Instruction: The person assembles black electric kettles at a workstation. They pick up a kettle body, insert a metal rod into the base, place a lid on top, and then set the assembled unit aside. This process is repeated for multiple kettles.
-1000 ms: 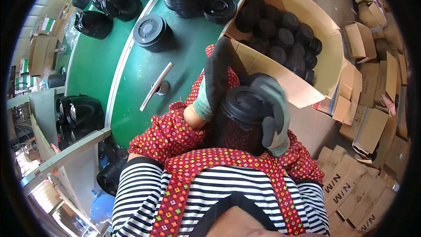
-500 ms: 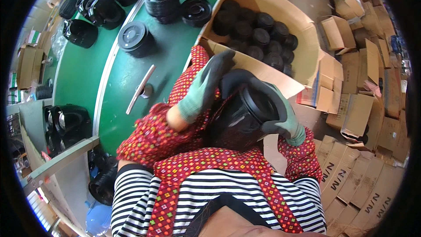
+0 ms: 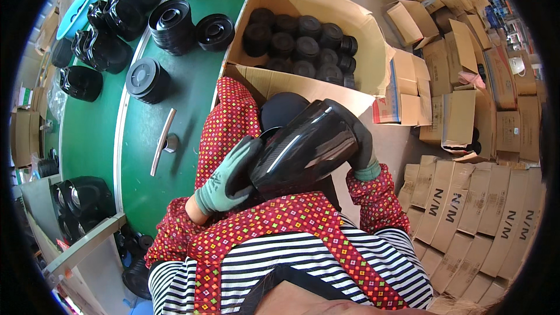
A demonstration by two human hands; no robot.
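Observation:
A glossy black tapered vessel (image 3: 309, 149) lies tilted across my lap, its one end low at the left and the other up at the right. My left hand (image 3: 230, 178), in a green glove with a dark palm, presses closed fingers against the vessel's lower left end. At the other end my right hand (image 3: 364, 149), gloved alike, is wrapped round the vessel; most of its fingers are hidden behind it. A matte black rounded part (image 3: 284, 108) shows just beyond the vessel. Whether it is joined to the vessel, I cannot tell.
A cardboard box (image 3: 376, 52) with several black round pieces stands ahead. On the green table (image 3: 146, 157) at left are stacked black lids (image 3: 172, 23), a short round stack (image 3: 143, 79), a metal bar on a stub (image 3: 163, 143) and glossy black jugs (image 3: 81, 83). Cartons (image 3: 461, 210) lie at right.
My left hand has come down from beyond the vessel onto its left end. The vessel has turned, so its glossy side now shows instead of its ringed end. My view has shifted right.

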